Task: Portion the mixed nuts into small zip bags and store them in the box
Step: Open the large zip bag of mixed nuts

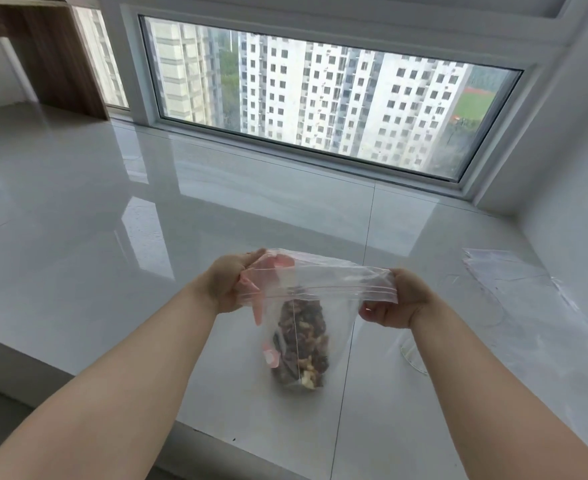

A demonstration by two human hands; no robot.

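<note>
Zip bag of mixed nuts held up by its two top corners over the sill.

I see the zip bag (320, 299) hanging above the white window ledge (112, 202), my left hand (225, 285) pinching its left top corner and my right hand (396, 299) pinching the right, fingers curled on the plastic; the mixed nuts (301, 344) sag in a clump at the bottom. I judge the risk to be a slipping corner: the load would swing and, if the zip is not sealed, nuts would scatter over the glossy ledge. I cannot tell whether the zip is closed. Something pink (268, 265) shows inside the bag, too blurred to name. Clear empty bags (500, 268) lie near on the right, faint; no box is in view.
</note>
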